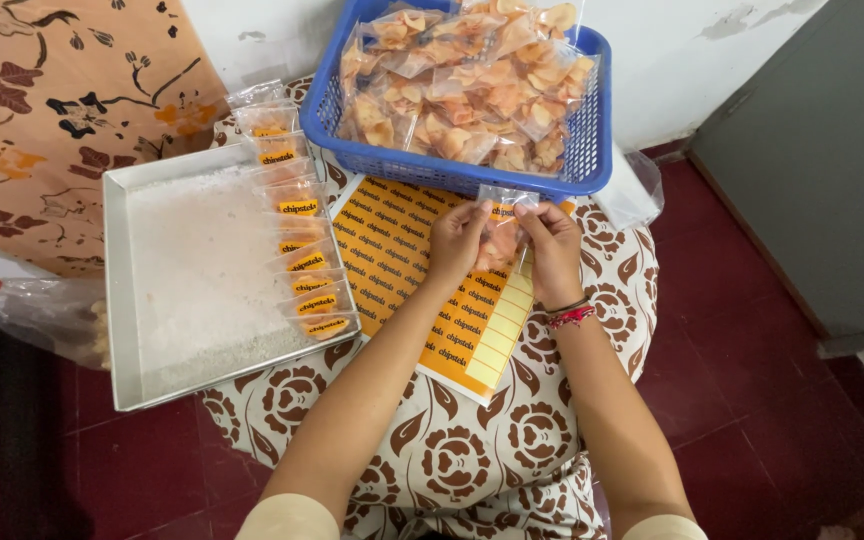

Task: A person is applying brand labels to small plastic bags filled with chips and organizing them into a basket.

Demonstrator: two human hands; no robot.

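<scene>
Left hand (pixel 455 238): grip pinched on the small clear chip packet (pixel 499 238)'s top edge;
Right hand (pixel 555 245): grip clamped on the same packet;
Below: orange sticker sheet (pixel 392 250);
Behind: blue basket (pixel 592 130) of filled packets

Both my forearms reach forward, converging. My left hand (pixel 455 238) and right hand (pixel 552 245) are raised side by side, fingers (pixel 480 212) pinched at the tips, thumbs facing. Red thread bracelet on right wrist.

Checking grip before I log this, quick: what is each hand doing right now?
Left hand: fingers shut on the small clear chip packet.
Right hand: fingers shut on the same packet.
</scene>
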